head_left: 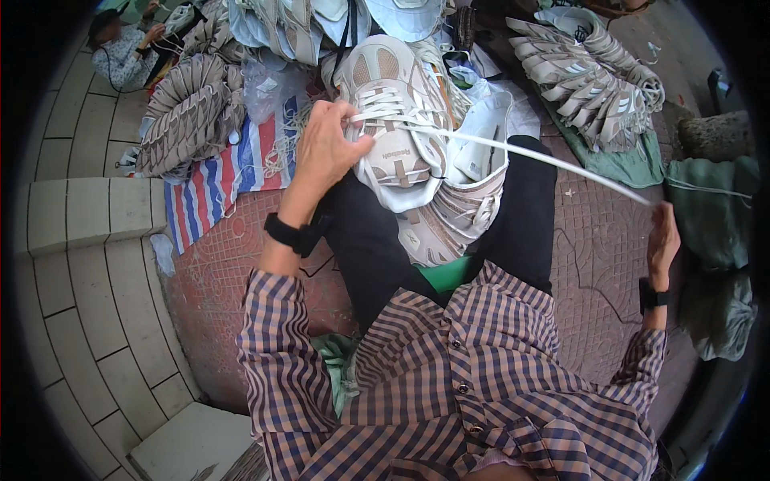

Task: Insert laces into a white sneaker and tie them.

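- The shoe, beige and white, lies at upper centre of the frame, its toe toward the top edge and its opening toward the bottom.
- The left hand is at the left edge of the shoe's lacing, forefinger and thumb bent toward it; whether a strand is caught between them, I cannot tell.
- The right hand, at the right of the frame, grasps the white lace, which runs straight and taut from the shoe down to the fingers.
- Several rows of lacing already cross the front of the shoe.
- A second shoe sits just below and to the right, partly covered by the first, between the person's dark trousers.
- Something green shows under it.
- At upper left, a stack of shoe parts stands by a striped sheet, near a clear bag.
- More pale shoe parts crowd the top edge.
- At upper right, another stack rests on a green cloth, with green sacks beside it.
- Another person sits at the far upper left, holding a pale shoe part.
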`<state>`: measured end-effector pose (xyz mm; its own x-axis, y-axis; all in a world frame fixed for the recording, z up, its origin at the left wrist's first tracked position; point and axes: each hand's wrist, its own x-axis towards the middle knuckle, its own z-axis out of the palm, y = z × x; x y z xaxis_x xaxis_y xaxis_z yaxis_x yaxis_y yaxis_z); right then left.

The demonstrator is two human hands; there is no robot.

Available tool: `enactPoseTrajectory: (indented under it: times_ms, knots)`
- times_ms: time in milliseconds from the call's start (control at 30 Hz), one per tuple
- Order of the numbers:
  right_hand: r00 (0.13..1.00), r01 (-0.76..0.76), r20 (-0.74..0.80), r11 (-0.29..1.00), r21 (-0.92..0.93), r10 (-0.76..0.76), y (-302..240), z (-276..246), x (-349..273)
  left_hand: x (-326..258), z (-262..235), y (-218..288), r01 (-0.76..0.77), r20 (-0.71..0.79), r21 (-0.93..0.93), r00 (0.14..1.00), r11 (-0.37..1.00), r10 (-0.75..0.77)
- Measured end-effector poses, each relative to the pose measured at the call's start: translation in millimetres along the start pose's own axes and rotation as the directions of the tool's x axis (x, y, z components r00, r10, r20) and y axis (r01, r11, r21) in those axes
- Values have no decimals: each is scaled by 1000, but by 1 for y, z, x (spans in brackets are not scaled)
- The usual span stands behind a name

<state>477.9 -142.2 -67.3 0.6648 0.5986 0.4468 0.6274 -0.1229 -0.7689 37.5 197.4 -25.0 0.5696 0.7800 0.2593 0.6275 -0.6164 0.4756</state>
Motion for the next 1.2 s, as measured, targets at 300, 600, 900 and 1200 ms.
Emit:
enactPoseTrajectory:
  times_ms: [300, 600, 900, 1200]
  knots:
    - [709, -235, 698, 967, 102, 99, -137, 155, 11, -22, 7, 15, -95, -169, 170, 978, 981, 124]
    - [622, 550, 642, 834, 49, -448, -182, 301, 7, -16, 10, 42, -131, -73, 418, 981, 899, 177]
    - [851, 144, 466, 960, 239, -244, -186, 308, 22, -48, -68, 23, 511, 669, -473, 738, 718, -84]
    - [749, 410, 501, 897, 162, -433, -196, 313, 21, -163, -197, -98, 780, 540, -272, 609, 564, -581]
